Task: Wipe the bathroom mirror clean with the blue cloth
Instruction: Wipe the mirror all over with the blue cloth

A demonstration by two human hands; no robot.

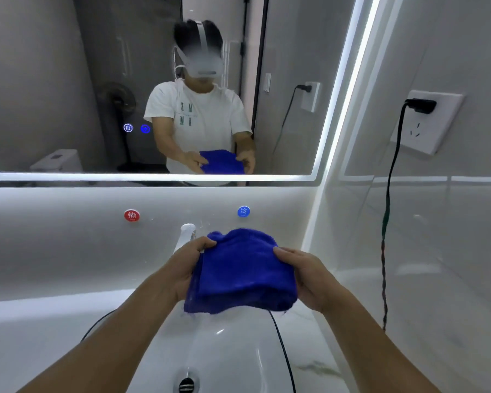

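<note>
A folded blue cloth (pixel 243 272) is held between both hands above the sink. My left hand (pixel 186 265) grips its left edge, with the thumb on top. On the opposite edge my right hand (pixel 306 275) grips the same way. The bathroom mirror (pixel 68 80) fills the upper left of the view, framed by a lit strip. It reflects a person in a white shirt holding the cloth. Neither the hands nor the cloth touch the glass.
A white sink basin (pixel 238 358) with a drain (pixel 186 384) lies below the hands. The tap (pixel 185 236) stands behind the cloth. Red (pixel 131 215) and blue (pixel 243 211) water labels mark the back wall. A plugged wall socket (pixel 428 120) and its hanging cable (pixel 384 236) are on the right wall.
</note>
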